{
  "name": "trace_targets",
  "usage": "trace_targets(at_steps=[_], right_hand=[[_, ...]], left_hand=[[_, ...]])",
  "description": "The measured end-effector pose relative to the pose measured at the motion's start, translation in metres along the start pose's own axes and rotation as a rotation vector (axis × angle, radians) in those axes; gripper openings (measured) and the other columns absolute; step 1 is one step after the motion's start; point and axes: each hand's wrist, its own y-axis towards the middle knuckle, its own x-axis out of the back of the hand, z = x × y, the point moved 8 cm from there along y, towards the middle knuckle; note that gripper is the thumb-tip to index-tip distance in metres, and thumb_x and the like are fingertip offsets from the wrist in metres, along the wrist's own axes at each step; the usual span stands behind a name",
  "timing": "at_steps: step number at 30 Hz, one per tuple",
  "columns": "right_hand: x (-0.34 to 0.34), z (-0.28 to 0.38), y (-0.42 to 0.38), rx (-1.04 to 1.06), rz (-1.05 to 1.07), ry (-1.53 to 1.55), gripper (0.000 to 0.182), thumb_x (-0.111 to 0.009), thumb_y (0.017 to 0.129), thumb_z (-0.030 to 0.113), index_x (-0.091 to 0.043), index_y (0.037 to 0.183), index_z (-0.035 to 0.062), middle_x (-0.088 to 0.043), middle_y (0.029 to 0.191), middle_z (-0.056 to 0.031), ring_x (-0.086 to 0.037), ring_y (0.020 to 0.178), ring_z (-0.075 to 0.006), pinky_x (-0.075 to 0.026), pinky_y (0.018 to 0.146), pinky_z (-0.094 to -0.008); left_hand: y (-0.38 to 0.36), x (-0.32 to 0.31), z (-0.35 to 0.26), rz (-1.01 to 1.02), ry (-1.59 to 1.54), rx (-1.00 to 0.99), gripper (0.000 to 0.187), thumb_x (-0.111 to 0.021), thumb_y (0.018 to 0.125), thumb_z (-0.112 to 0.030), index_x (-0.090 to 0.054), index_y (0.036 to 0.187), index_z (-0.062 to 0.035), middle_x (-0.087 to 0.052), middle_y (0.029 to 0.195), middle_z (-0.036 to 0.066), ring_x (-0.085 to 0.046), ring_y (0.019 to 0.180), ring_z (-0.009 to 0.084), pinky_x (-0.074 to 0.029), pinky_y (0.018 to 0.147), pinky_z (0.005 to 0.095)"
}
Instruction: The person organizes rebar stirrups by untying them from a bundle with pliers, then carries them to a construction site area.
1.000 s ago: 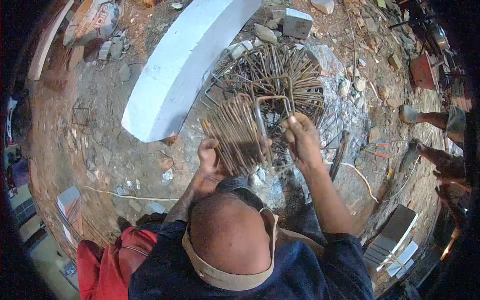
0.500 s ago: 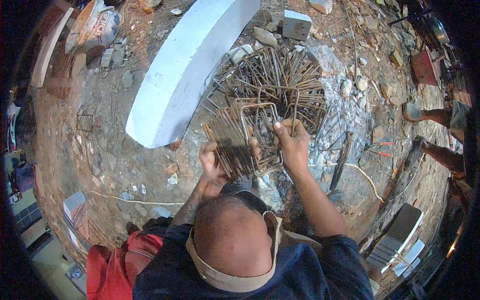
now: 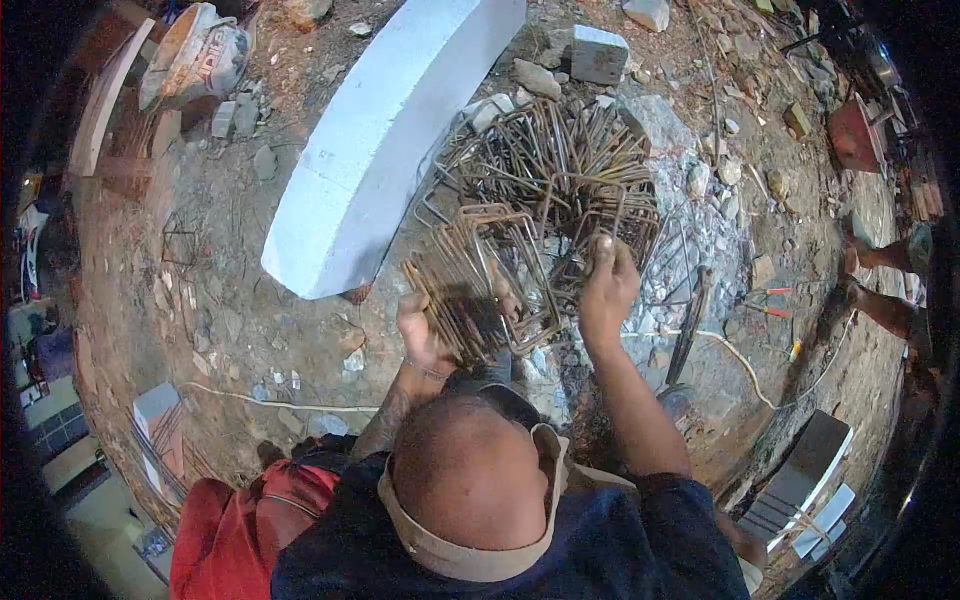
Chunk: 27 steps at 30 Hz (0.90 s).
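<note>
My left hand (image 3: 424, 335) is wrapped around a stack of rusty rectangular rebar stirrups (image 3: 450, 295), steadying it upright from its left side. Fingertips show through the frames on the stack's inner side. My right hand (image 3: 608, 300) is apart from the stack, at the near right edge of a heap of loose stirrups (image 3: 545, 150). Its thumb and fingers are pinched on a bent stirrup (image 3: 622, 205) there; the exact grip is partly hidden.
A long white block (image 3: 345, 160) lies beyond the stack on the left. A grey block (image 3: 598, 54) and stones lie farther off. Red-handled pliers (image 3: 768, 302) and a pale cable (image 3: 725, 345) are on the ground. Another person's legs (image 3: 890, 255) stand at right.
My right hand has let go of the front stirrup of the stack and moved right to the heap. That stirrup now leans with the stack, and my left hand stays around it.
</note>
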Motion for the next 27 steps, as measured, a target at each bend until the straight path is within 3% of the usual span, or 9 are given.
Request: trace_targets(at_steps=[9,12,15,17,19,21,23,25,27], right_hand=[[-0.003,0.028,-0.015,0.092,0.136,-0.048,0.024,-0.052,0.09,0.021,-0.063,0.093,0.0003,-0.063,0.079,-0.0122,-0.055,0.072,-0.0178,-0.043,0.068,-0.0306],[-0.039,0.051,-0.058,0.527,0.464,-0.003,0.017,-0.054,0.084,0.017,-0.062,0.093,0.0037,-0.062,0.085,-0.0169,-0.058,0.075,-0.0275,-0.045,0.07,-0.0377],[-0.052,0.039,-0.063,0.295,0.386,-0.214,0.018,-0.056,0.08,0.014,-0.061,0.093,0.0022,-0.061,0.087,-0.0152,-0.057,0.08,-0.0311,-0.045,0.072,-0.0415],[-0.06,0.028,-0.062,0.056,0.647,-0.124,0.017,-0.056,0.079,0.014,-0.062,0.09,0.0007,-0.061,0.092,-0.0159,-0.056,0.083,-0.0331,-0.046,0.074,-0.0411],[-0.05,0.044,-0.059,0.292,0.697,-0.203,0.021,-0.056,0.08,0.015,-0.059,0.095,-0.0005,-0.061,0.093,-0.0176,-0.057,0.082,-0.0344,-0.047,0.076,-0.0406],[-0.034,0.105,-0.044,0.469,0.472,-0.054,0.049,-0.055,0.086,0.026,-0.042,0.13,0.0093,-0.042,0.123,-0.0189,-0.045,0.109,-0.0337,-0.038,0.095,-0.0403],[-0.031,0.128,-0.029,0.405,0.461,0.04,0.053,-0.052,0.083,0.011,-0.04,0.134,0.0163,-0.041,0.123,-0.0191,-0.047,0.11,-0.0352,-0.042,0.092,-0.0379],[-0.037,0.136,-0.01,0.339,0.42,0.044,0.043,-0.049,0.087,0.014,-0.04,0.129,0.0066,-0.039,0.127,-0.0212,-0.05,0.107,-0.0392,-0.042,0.092,-0.0404],[-0.013,0.167,0.007,0.296,0.358,0.059,0.046,-0.048,0.086,0.014,-0.039,0.131,0.0095,-0.039,0.129,-0.0204,-0.047,0.111,-0.0392,-0.042,0.093,-0.0404]], left_hand=[[-0.006,0.001,-0.015,-0.074,0.181,-0.155,0.078,-0.055,0.074,-0.037,-0.031,0.132,0.0085,-0.05,0.121,0.028,-0.052,0.109,0.0422,-0.043,0.093,0.0516],[-0.005,0.003,-0.007,-0.144,0.301,-0.14,0.075,-0.055,0.073,-0.037,-0.035,0.13,0.0066,-0.052,0.121,0.025,-0.053,0.109,0.0393,-0.046,0.09,0.0488],[-0.01,-0.002,-0.011,-0.193,0.274,-0.216,0.064,-0.054,0.078,-0.035,-0.037,0.127,0.0025,-0.053,0.117,0.02,-0.055,0.102,0.0327,-0.048,0.086,0.0423],[-0.011,0.001,-0.017,-0.279,0.395,-0.216,0.064,-0.055,0.078,-0.035,-0.038,0.127,0.0025,-0.053,0.116,0.019,-0.055,0.101,0.0318,-0.048,0.085,0.0412],[-0.011,-0.005,-0.025,-0.305,0.499,-0.191,0.064,-0.055,0.077,-0.036,-0.038,0.126,0.0025,-0.054,0.115,0.019,-0.055,0.1,0.0309,-0.048,0.084,0.0402],[0.004,-0.008,-0.042,-0.332,0.599,-0.183,0.064,-0.055,0.077,-0.036,-0.038,0.125,0.0024,-0.054,0.114,0.018,-0.055,0.099,0.03,-0.048,0.082,0.0392],[0.028,-0.022,-0.058,-0.348,0.69,-0.197,0.064,-0.055,0.076,-0.036,-0.039,0.125,0.0024,-0.054,0.113,0.018,-0.055,0.098,0.0291,-0.048,0.081,0.0382],[0.052,-0.05,-0.068,-0.365,0.77,-0.219,0.064,-0.056,0.076,-0.036,-0.039,0.124,0.0024,-0.054,0.112,0.018,-0.055,0.097,0.0282,-0.048,0.08,0.0371],[0.076,-0.086,-0.074,-0.365,0.83,-0.228,0.064,-0.056,0.075,-0.036,-0.04,0.123,0.0023,-0.054,0.111,0.017,-0.054,0.096,0.0273,-0.048,0.078,0.0361]])
